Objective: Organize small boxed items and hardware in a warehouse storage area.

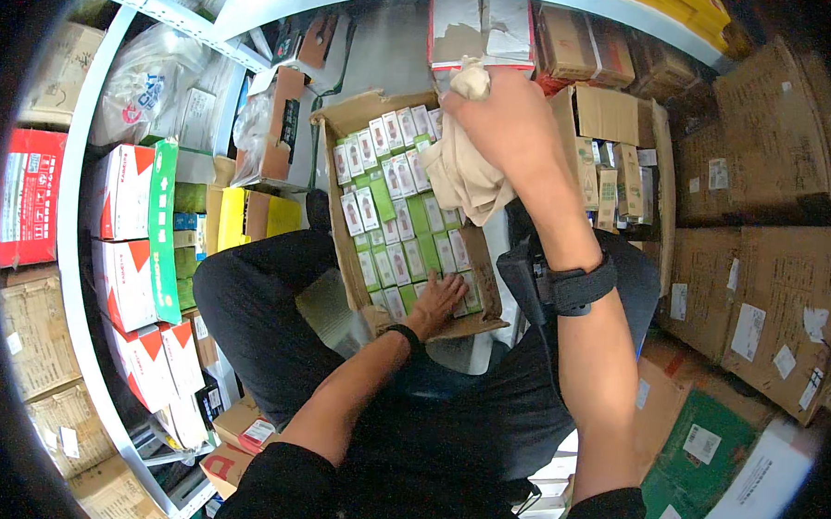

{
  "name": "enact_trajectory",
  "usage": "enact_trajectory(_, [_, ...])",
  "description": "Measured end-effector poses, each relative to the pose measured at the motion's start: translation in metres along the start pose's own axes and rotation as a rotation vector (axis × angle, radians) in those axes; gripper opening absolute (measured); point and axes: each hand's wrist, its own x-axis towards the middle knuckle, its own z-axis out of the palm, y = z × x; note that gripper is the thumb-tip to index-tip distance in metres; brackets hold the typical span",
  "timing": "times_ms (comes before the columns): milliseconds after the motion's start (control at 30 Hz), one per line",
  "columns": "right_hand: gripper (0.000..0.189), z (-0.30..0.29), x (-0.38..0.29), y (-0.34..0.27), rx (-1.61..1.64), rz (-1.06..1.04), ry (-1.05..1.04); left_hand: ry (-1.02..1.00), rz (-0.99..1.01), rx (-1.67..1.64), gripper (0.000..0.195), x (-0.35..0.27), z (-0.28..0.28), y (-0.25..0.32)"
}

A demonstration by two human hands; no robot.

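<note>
An open cardboard box [346, 256] sits before me between my knees, packed with several small white-and-green product boxes [401, 177]. Most stand in rows, and some of them show a picture of a small dark item. My left hand [440, 301] rests on the small boxes near the carton's front edge, fingers apart, gripping nothing. Above the carton's far right corner, my right hand [498, 117] is closed around a crumpled beige cloth [468, 171]. The cloth hangs down and hides part of the carton's right side.
Metal shelving [77, 196] with red-and-white boxes [130, 191] runs along the left. Another open carton [660, 152] of small boxes stands right of my right forearm. Large brown cartons [775, 296] are stacked at the right. A torn red-and-white box [483, 26] stands at the back.
</note>
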Motion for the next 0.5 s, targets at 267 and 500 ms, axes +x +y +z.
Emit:
enact_trajectory(267, [0.035,0.001,0.003,0.008,-0.049,0.003,-0.01,0.078,0.073,-0.219,0.036,0.003,0.007,0.008])
enact_trajectory(500, [0.033,-0.005,-0.005,-0.001,0.011,-0.059,0.037,0.078,-0.024,-0.148,0.029,0.001,-0.012,0.002])
